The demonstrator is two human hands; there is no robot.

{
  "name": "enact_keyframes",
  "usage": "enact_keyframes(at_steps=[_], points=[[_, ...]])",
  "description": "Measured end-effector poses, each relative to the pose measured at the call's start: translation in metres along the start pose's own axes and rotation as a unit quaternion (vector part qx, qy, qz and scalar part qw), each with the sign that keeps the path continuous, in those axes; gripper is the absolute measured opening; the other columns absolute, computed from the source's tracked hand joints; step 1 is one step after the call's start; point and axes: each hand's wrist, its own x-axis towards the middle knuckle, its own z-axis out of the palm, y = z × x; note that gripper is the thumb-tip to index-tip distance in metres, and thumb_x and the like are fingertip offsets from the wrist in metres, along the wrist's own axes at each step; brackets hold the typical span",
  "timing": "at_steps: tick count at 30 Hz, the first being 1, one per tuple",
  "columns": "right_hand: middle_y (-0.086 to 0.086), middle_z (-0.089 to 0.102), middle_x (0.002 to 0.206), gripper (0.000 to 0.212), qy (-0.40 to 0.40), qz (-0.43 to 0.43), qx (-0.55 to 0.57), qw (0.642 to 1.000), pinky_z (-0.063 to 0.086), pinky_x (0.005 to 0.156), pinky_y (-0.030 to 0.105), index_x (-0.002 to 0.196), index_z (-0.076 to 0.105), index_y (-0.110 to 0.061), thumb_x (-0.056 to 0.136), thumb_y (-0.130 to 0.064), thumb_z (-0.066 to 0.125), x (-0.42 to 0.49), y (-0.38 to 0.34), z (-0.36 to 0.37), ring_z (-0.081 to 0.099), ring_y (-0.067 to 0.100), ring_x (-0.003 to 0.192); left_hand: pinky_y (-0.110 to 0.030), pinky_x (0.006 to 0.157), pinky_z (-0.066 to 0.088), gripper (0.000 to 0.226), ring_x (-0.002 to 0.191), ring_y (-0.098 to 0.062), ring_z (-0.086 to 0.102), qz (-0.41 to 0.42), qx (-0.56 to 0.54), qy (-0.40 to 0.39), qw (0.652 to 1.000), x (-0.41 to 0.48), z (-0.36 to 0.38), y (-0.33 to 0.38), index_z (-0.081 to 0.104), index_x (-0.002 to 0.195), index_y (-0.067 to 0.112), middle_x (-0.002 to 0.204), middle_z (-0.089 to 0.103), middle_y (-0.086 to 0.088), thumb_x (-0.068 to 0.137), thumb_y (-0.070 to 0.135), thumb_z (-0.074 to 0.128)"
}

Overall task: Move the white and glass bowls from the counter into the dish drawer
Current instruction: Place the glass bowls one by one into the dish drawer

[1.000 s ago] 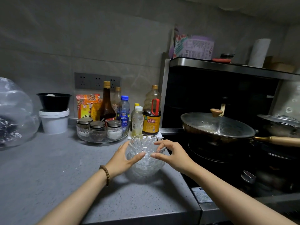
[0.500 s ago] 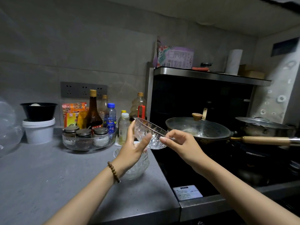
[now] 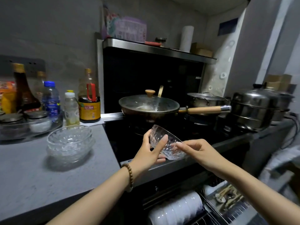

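While both hands point(image 3: 170, 147) grip the tilted glass bowl point(image 3: 167, 144) over the stove edge, the dish drawer point(image 3: 215, 207) lies directly below. Right hand point(image 3: 196, 149) is nearer.

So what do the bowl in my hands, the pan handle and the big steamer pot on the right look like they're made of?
Bowl: clear cut glass, going by the see-through wall with a faceted pattern; pressed plastic can't be ruled out.
Pan handle: pale matte wood, it seems, with a shiny metal end cap.
Steamer pot: probably stainless steel, given its polished silver surface with bright reflections.
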Motion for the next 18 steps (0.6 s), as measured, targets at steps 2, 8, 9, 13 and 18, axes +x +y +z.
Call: enact_keyframes(at_steps=[2,8,9,13,18], points=[[-0.007,0.077,0.085,0.026,-0.008,0.017,0.017,1.0,0.048,0.078,0.008,0.079,0.078,-0.022,0.08,-0.038,0.058,-0.013,0.012,-0.011,0.069,-0.001,0.084,-0.029,0.078,0.058,0.097,0.086,-0.018,0.072,-0.03,-0.006,-0.014,0.999,0.006,0.021,-0.017,0.017,0.139,0.045,0.131,0.053,-0.003,0.055,0.071,0.06],[0.004,0.077,0.087,0.019,-0.012,0.063,0.047,0.997,0.053,0.074,0.015,0.088,0.077,-0.022,0.08,-0.034,0.064,-0.046,0.06,-0.04,0.073,0.012,0.083,-0.024,0.068,0.057,0.094,0.082,-0.016,0.072,-0.091,-0.006,-0.067,0.994,0.023,0.068,-0.069,0.022,0.131,0.049,0.121,0.06,0.005,0.049,0.079,0.057],[0.004,0.077,0.088,0.02,-0.015,0.073,0.045,0.996,0.054,0.075,0.016,0.089,0.076,-0.023,0.08,-0.036,0.065,-0.051,0.07,-0.043,0.073,0.012,0.084,-0.025,0.067,0.057,0.094,0.082,-0.016,0.072,-0.109,-0.009,-0.079,0.991,0.025,0.074,-0.079,0.023,0.131,0.048,0.121,0.061,0.003,0.049,0.079,0.057],[0.006,0.077,0.091,0.027,-0.022,0.112,0.035,0.993,0.054,0.081,0.022,0.093,0.073,-0.024,0.078,-0.046,0.068,-0.063,0.112,-0.049,0.072,0.016,0.087,-0.028,0.067,0.058,0.089,0.085,-0.021,0.072,-0.165,-0.002,-0.092,0.982,0.03,0.096,-0.12,0.022,0.135,0.043,0.119,0.062,-0.004,0.059,0.077,0.053],[0.005,0.076,0.084,0.027,-0.031,0.173,0.052,0.983,0.052,0.071,0.015,0.09,0.075,-0.022,0.076,-0.043,0.069,-0.073,0.15,-0.05,0.07,0.01,0.078,-0.028,0.066,0.059,0.068,0.08,-0.017,0.072,-0.203,-0.005,-0.079,0.976,0.033,0.113,-0.17,0.024,0.136,0.036,0.109,0.059,0.01,0.08,0.066,0.047]])
